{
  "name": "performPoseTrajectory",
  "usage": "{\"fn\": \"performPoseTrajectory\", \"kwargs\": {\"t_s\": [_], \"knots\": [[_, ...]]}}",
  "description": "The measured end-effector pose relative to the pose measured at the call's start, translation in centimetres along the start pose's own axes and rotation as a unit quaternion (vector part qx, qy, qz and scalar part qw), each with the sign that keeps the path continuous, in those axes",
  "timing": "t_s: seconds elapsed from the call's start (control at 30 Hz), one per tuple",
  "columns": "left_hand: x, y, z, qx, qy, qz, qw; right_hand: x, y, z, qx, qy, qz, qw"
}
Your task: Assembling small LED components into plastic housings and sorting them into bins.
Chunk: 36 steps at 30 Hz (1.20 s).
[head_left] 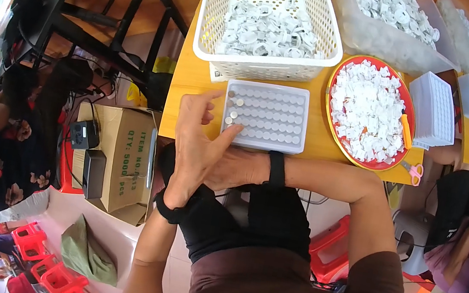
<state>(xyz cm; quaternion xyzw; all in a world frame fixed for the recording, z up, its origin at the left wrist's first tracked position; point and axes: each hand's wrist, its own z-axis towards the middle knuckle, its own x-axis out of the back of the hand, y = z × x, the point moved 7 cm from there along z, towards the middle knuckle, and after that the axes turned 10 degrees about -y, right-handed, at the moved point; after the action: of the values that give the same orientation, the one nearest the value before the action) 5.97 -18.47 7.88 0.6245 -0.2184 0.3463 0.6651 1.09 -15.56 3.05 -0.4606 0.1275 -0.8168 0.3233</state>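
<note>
In front of me lies a pale plastic tray (277, 119) with rows of round pockets. Several small round discs (233, 115) sit in its left columns; one at the top left looks darker. My left hand (195, 136) is at the tray's left edge, fingers raised and thumb spread away toward the lower left pockets. Nothing shows between thumb and fingers. My right hand (234, 168) crosses behind the left one, just below the tray's near edge. Its fingers are hidden by the left hand, so their grip cannot be made out.
A white perforated basket (260, 72) of white plastic pieces stands behind the tray. On the right are a red plate (377, 164) of white bits, pink-handled scissors (415, 173), stacked trays (435, 113) and a clear bin (384, 44). A cardboard box (127, 165) stands left; people sit on both sides.
</note>
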Motion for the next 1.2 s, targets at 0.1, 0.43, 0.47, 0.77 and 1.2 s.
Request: {"fn": "performPoseTrajectory", "kwargs": {"t_s": [0.1,0.43,0.47,0.77,1.2], "knots": [[-0.8,-1.7,-0.7,0.05,-0.035,-0.05,0.997,-0.5,0.3,0.1,-0.023,-0.027,0.026,0.999],[-2.7,-3.0,-1.6,0.048,-0.089,-0.087,0.991,-2.7,1.3,-0.9,-0.087,-0.133,0.111,0.981],[-2.6,-2.6,-1.4,0.05,-0.095,-0.093,0.99,-2.9,1.4,-1.0,-0.093,-0.145,0.119,0.978],[-2.6,-2.9,-1.9,0.04,-0.063,-0.113,0.991,-5.3,1.3,-1.4,-0.132,-0.25,0.166,0.945],[0.1,-8.0,0.2,0.134,-0.173,-0.314,0.924,-2.4,0.2,0.6,-0.004,-0.12,-0.053,0.991]]}}
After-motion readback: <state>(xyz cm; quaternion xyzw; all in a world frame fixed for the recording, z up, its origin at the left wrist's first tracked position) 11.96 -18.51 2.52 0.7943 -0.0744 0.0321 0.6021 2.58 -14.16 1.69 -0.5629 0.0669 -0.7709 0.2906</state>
